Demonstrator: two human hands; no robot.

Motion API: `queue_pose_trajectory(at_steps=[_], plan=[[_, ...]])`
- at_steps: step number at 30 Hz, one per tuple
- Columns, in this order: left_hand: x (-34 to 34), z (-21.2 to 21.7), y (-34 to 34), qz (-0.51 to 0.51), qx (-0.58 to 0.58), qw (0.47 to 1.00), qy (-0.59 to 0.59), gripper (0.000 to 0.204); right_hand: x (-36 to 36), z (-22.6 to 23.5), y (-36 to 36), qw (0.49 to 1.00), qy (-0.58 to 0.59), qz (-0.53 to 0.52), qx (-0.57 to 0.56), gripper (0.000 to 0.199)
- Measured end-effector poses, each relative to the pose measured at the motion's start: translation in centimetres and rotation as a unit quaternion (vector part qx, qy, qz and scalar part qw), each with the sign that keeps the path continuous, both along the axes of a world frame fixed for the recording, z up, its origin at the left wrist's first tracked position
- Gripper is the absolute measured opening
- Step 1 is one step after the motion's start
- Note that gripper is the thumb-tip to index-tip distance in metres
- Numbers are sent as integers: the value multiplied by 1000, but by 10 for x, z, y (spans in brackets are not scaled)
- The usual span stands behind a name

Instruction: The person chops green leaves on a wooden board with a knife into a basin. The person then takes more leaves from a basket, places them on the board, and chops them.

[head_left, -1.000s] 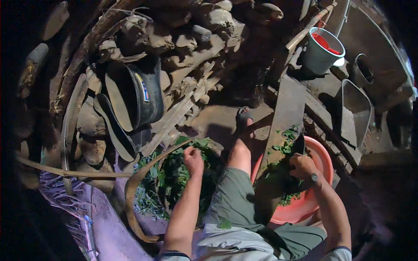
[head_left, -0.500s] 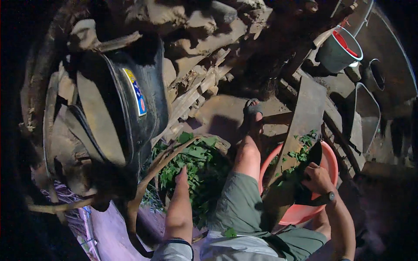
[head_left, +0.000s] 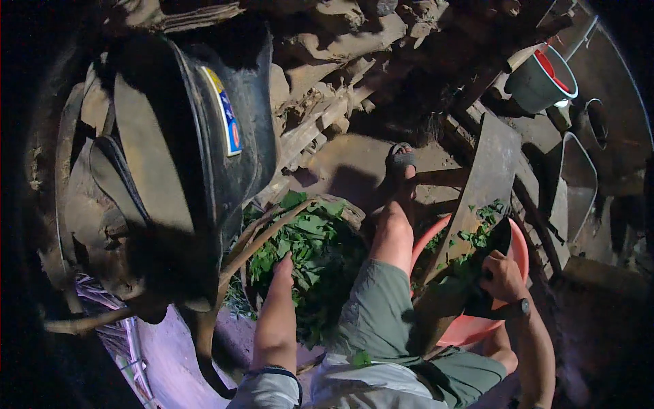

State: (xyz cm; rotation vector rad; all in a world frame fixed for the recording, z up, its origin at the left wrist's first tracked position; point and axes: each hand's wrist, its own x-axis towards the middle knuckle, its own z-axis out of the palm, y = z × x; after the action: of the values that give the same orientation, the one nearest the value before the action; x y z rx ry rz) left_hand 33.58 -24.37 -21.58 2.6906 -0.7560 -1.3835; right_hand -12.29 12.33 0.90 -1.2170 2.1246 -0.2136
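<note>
My left hand [head_left: 283,267] reaches into a heap of green leaves [head_left: 313,235] in a basket with a bent-wood handle [head_left: 255,245]. Its fingers are sunk among the leaves and hidden. On the right, my right hand [head_left: 505,277] is closed in a fist on what appears to be the grip of a broad, dark-bladed knife [head_left: 505,237]; the grip itself is covered. The blade lies by a slanting wooden board [head_left: 492,153] that leans across a pink-orange basin [head_left: 520,255]. Chopped leaves [head_left: 479,236] are scattered over the board beside the blade.
A large black tub [head_left: 248,136] with a coloured label stands at the left. Split firewood [head_left: 320,126] is piled behind the basket. A grey bucket [head_left: 538,88] with something red inside is at the far right. My sandalled foot [head_left: 402,158] rests on the ground between basket and board.
The whole view has shifted slightly. My left hand stays in the leaves, and my right hand keeps its closed grip beside the board, with only a small movement.
</note>
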Motion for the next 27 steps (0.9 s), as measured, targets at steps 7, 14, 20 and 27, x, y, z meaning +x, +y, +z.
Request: queue_pose_trajectory(at_steps=[7,14,20,27], plan=[[-26,48,27,-191,-12,971,-143,106,-6,-9,15,1000,-1,-6,-18,31],[-15,103,2,-622,147,726,-253,77,-4,-17,13,1000,17,7,-24,29],[-53,122,2,-594,544,548,-227,58,0,-17,8,999,15,0,-48,25],[49,49,125,-941,276,54,-188,79,-1,-22,8,998,19,0,-64,23]])
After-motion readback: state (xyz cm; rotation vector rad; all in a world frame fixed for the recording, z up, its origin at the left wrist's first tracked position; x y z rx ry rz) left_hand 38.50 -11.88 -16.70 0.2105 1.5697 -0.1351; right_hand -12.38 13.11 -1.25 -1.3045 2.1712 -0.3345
